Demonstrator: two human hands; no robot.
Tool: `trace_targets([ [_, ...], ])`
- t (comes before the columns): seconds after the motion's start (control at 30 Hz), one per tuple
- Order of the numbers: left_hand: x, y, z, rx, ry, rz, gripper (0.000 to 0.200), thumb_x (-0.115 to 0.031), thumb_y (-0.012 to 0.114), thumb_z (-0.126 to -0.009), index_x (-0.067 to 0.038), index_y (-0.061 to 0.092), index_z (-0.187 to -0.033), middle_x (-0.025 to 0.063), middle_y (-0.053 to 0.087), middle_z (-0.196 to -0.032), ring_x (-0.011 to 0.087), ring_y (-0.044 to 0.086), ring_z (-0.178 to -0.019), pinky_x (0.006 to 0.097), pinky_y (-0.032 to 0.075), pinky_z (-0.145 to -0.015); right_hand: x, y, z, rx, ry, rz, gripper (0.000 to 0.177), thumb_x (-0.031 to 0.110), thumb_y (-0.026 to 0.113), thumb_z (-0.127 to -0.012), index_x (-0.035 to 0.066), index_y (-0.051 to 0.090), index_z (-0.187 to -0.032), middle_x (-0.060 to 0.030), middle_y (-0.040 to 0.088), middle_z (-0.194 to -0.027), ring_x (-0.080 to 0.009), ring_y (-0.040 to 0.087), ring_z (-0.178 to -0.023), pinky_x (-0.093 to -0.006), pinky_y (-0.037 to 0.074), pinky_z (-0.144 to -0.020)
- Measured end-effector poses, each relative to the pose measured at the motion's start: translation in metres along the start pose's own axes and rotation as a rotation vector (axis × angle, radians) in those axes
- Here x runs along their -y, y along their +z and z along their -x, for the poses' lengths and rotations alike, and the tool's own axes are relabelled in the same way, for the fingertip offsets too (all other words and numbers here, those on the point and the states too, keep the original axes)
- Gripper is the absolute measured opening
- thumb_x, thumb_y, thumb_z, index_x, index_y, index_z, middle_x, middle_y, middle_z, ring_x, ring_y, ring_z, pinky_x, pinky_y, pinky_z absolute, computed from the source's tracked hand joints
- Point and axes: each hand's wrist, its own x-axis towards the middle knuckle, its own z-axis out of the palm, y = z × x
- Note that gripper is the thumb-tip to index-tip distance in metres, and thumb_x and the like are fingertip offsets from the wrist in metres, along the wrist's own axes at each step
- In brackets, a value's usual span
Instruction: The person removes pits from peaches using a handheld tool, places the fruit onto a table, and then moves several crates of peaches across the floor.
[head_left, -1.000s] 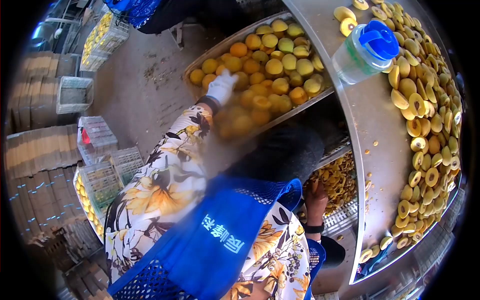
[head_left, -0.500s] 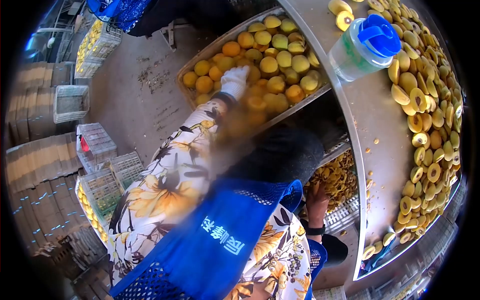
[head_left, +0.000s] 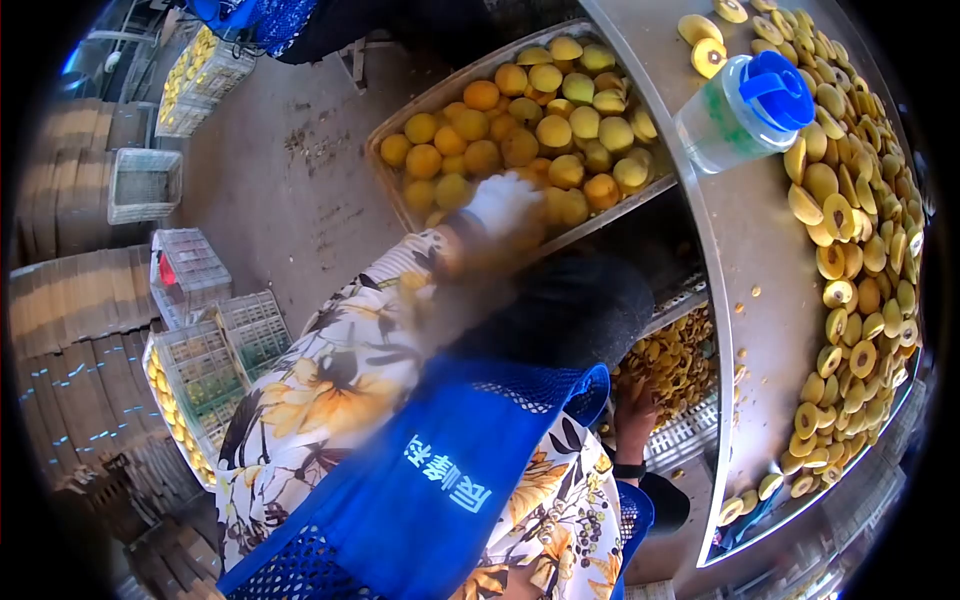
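My left hand (head_left: 500, 205), in a white knitted glove, reaches over the near side of a crate (head_left: 385, 185) heaped with whole yellow peaches (head_left: 520, 147). Its fingers are turned down among the fruit and smeared, so I cannot tell whether it grips one. Beneath the table edge, my bare right hand (head_left: 636, 408), with a black band at the wrist, is at a white slatted crate (head_left: 690, 432) of brownish-yellow pieces (head_left: 680, 360). Its fingertips are hard to make out against those pieces.
On the metal table (head_left: 745, 250) at right lie many halved peaches (head_left: 865, 355), cut sides showing. A clear bottle with a blue lid (head_left: 775, 95) stands by the rim. Stacked cartons (head_left: 80, 310) and plastic crates (head_left: 190, 275) line the left. A person's blue clothing (head_left: 265, 20) shows at the top.
My left hand has drawn back toward me, from the middle of the peaches to the crate's near side. My right hand stays by the slatted crate. The view has shifted slightly.
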Motion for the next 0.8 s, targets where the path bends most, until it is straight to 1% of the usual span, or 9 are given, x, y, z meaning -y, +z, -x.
trace_targets([
  [0.07,0.009,0.016,-0.001,-0.058,0.103,-0.008,0.027,-0.030,0.061,-0.075,-0.009,0.061,-0.092,0.0109,0.063,-0.092,0.0305,0.061,-0.088,0.0379,0.051,-0.074,-0.015,0.010,0.012,0.019,0.015,0.031,0.031,0.020,0.062,-0.082,0.001,0.057,-0.106,-0.0261,0.060,-0.070,-0.0439,0.060,-0.069,-0.0464,0.047,-0.054],
  [0.17,0.006,-0.001,-0.007,0.088,-0.014,0.134,0.026,-0.030,0.059,-0.077,-0.009,0.060,-0.093,0.0121,0.063,-0.092,0.0297,0.061,-0.090,0.0368,0.050,-0.075,-0.019,0.011,0.015,0.061,0.007,0.047,0.026,0.019,0.062,-0.083,0.000,0.058,-0.100,-0.0260,0.060,-0.071,-0.0439,0.060,-0.069,-0.0459,0.046,-0.053],
  [0.27,0.018,0.009,-0.019,-0.278,-0.222,0.668,0.034,-0.030,0.056,-0.079,-0.004,0.062,-0.099,0.0203,0.062,-0.098,0.0360,0.057,-0.097,0.0410,0.046,-0.084,-0.010,0.009,0.008,0.040,0.019,0.032,0.023,0.017,0.062,-0.082,-0.001,0.058,-0.097,-0.0262,0.060,-0.072,-0.0435,0.060,-0.070,-0.0452,0.046,-0.053],
  [0.33,0.042,0.037,-0.054,-0.306,-0.106,0.745,0.033,-0.031,0.054,-0.081,-0.005,0.062,-0.100,0.0203,0.062,-0.098,0.0365,0.057,-0.098,0.0415,0.045,-0.086,0.006,-0.001,0.002,0.061,0.100,-0.033,0.022,0.016,0.062,-0.082,-0.001,0.058,-0.095,-0.0262,0.060,-0.073,-0.0431,0.061,-0.071,-0.0444,0.046,-0.053],
  [0.4,0.049,0.043,-0.058,-0.280,-0.227,0.686,0.030,-0.031,0.053,-0.083,-0.006,0.063,-0.098,0.0182,0.063,-0.093,0.0345,0.059,-0.096,0.0419,0.047,-0.082,-0.011,0.011,0.008,0.047,0.030,-0.044,0.023,0.016,0.063,-0.081,-0.002,0.057,-0.095,-0.0260,0.061,-0.074,-0.0428,0.061,-0.072,-0.0439,0.047,-0.054],
  [0.53,0.024,-0.007,-0.057,0.010,-0.338,0.041,0.029,-0.033,0.059,-0.079,-0.009,0.066,-0.094,0.0143,0.064,-0.099,0.0312,0.063,-0.088,0.0409,0.051,-0.069,-0.002,0.005,0.005,0.055,-0.007,0.067,0.023,0.014,0.063,-0.080,-0.003,0.057,-0.095,-0.0258,0.061,-0.073,-0.0421,0.061,-0.072,-0.0430,0.048,-0.055],
  [0.63,0.009,-0.023,-0.065,-0.207,-0.333,0.052,0.037,-0.039,0.060,-0.079,-0.010,0.063,-0.102,0.0152,0.062,-0.104,0.0320,0.060,-0.096,0.0411,0.050,-0.076,-0.008,0.008,0.005,0.079,0.006,0.051,0.024,0.014,0.064,-0.080,-0.002,0.057,-0.097,-0.0257,0.061,-0.074,-0.0422,0.061,-0.072,-0.0433,0.048,-0.054],
  [0.73,0.014,-0.004,-0.097,-0.499,-0.156,0.032,0.070,-0.058,0.056,-0.076,-0.012,0.044,-0.128,0.0188,0.039,-0.134,0.0378,0.038,-0.120,0.0502,0.030,-0.098,-0.002,0.009,0.001,0.042,-0.032,0.018,0.025,0.016,0.064,-0.081,-0.002,0.057,-0.097,-0.0259,0.061,-0.073,-0.0420,0.061,-0.070,-0.0428,0.048,-0.053],
  [0.8,0.024,0.039,-0.109,-0.531,-0.095,-0.020,0.075,-0.059,0.055,-0.076,-0.011,0.040,-0.131,0.0198,0.036,-0.135,0.0385,0.036,-0.122,0.0527,0.026,-0.100,0.003,0.005,0.001,0.115,0.051,0.007,0.028,0.019,0.064,-0.082,-0.002,0.058,-0.099,-0.0255,0.061,-0.073,-0.0420,0.062,-0.070,-0.0426,0.048,-0.052],
])
